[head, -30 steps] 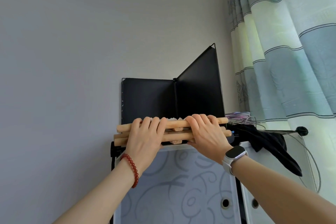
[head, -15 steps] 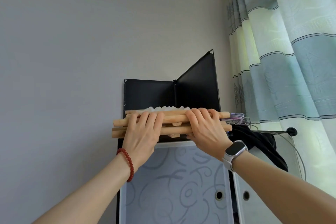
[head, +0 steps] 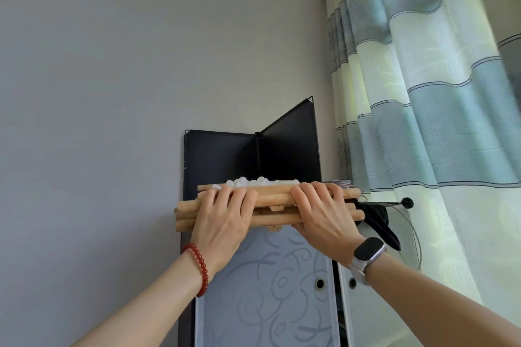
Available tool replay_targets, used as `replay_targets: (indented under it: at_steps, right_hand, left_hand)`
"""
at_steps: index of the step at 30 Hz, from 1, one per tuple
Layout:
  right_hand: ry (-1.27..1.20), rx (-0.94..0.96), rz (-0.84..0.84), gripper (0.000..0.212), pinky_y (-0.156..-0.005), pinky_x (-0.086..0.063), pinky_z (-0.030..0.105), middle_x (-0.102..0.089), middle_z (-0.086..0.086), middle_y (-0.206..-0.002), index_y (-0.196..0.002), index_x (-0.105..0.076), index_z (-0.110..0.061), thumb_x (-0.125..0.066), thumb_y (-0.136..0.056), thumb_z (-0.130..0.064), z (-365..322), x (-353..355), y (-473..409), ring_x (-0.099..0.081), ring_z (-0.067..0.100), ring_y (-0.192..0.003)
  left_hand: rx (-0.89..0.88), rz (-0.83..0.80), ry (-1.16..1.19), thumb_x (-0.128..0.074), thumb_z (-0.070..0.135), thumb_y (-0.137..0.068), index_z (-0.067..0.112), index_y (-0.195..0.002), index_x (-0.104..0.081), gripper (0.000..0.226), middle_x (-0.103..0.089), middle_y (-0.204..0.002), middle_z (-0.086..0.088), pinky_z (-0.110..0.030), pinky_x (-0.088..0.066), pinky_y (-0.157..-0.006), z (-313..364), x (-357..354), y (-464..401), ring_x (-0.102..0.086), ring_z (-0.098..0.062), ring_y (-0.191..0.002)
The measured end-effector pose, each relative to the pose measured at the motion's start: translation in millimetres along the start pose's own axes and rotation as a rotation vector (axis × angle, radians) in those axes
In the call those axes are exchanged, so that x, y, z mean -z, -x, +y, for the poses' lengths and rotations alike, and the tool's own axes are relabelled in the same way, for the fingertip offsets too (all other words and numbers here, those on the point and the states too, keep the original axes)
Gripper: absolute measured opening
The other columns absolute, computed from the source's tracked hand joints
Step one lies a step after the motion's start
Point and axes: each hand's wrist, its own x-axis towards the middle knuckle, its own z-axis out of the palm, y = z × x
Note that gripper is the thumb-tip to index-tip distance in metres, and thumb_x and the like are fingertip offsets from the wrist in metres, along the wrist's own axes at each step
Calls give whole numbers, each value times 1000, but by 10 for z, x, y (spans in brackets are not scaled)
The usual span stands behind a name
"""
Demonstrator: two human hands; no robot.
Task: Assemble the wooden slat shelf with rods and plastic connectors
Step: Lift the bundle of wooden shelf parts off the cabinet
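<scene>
Both hands now hold the bundle of wooden rods (head: pixel 270 207) higher than a second ago: it has come up off the top of the cabinet (head: pixel 265 284) and sits in front of the lower edge of the black folded panels (head: pixel 253 158). A heap of white plastic connectors (head: pixel 255 182), hidden a second ago, now shows on top of the bundle, just beyond the fingertips.

The left hand (head: pixel 222 220) grips the left part of the bundle, fingers curled over the top rod and the palm against the near side. The right hand (head: pixel 324 214) grips the right part in the same way, fingers folded over the upper rods. Between the two hands small wooden pieces, perhaps slat ends, poke out from the stack; I cannot tell exactly what they are.

To the right of the right hand a dark cloth (head: pixel 377 222) hangs over the cabinet's edge, near a curtain (head: pixel 423 93).

In my judgement the parts are only being lifted down from storage, so assembly has not begun. The loose connectors could slide off if the bundle tilts.
</scene>
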Motion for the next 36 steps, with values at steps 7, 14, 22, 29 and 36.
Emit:
replay_targets:
  at_steps: [7, 14, 22, 29, 36]
  right_hand:
    - [27, -11, -37, 51, -78, -42, 44, -59, 7, -100, -109, -46, -12, -72, -70, -30, 15, 623, 180, -57, 31, -88]
    - [27, -33, -20, 49, -81, -34, 45, -58, 8, -99, -109, -46, -11, -70, -67, -19, 96, 1557, 672, -55, 31, -88]
    - [37, -22, -122, 52, -80, -33, 43, -59, 7, -98, -109, -46, -11, -71, -64, -19, 271, 2596, 1101, -56, 32, -88]
    - [82, -71, -193, 52, -82, -33, 44, -59, 8, -102, -112, -46, -12, -70, -66, -18, 284, 3367, 1331, -56, 32, -92]
    - [170, -116, -287, 52, -83, -33, 43, -59, 7, -105, -113, -47, -12, -68, -66, -18, 90, 4188, 1718, -55, 30, -94]
  left_hand:
    - [-4, 75, 31, -69, 10, -72, 9, -110, -48, 43, -60, -94, -7, -40, -47, -75, 167, 554, 46, -58, -26, -82]
    - [11, 102, 33, -44, 1, -84, 8, -112, -50, 29, -61, -99, -8, -41, -47, -75, 639, 1406, 164, -59, -27, -87]
    - [3, 102, 104, -45, -1, -86, 7, -113, -49, 28, -62, -99, -9, -42, -47, -77, 1104, 2362, 189, -60, -29, -87]
    - [15, 80, 177, -65, 8, -78, 9, -116, -47, 42, -61, -106, -9, -42, -45, -80, 1342, 2939, 221, -59, -28, -91]
    - [16, 101, 316, -67, 9, -77, 10, -114, -48, 42, -60, -106, -8, -41, -39, -80, 1599, 3578, 457, -53, -27, -94]
